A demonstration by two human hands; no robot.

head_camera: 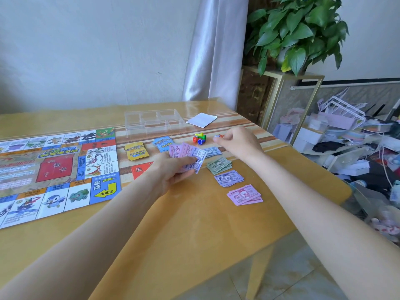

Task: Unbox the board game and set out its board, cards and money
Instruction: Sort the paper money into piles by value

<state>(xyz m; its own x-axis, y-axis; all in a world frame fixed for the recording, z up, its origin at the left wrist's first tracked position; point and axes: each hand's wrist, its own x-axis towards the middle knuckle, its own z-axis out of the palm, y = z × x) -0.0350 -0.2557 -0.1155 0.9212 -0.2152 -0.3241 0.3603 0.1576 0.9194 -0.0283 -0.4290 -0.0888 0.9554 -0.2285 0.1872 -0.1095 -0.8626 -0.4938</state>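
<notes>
Two hands work beside the board (58,167). Nearest, pink notes (245,194) lie right of it. The left hand (173,169) pinches a money fan (190,156). Farther, the right hand (238,144) pinches a small piece (217,137), right of the pawns (199,138). Beyond sits a clear tray (151,121).

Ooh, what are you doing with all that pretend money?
A person is setting up a board game on the yellow table. The colourful game board lies unfolded. The left hand holds a fan of purple paper notes, while the right hand pinches something small near the plastic pawns. Green, purple and pink money piles are already dealt out, beside yellow and blue card decks.
</notes>
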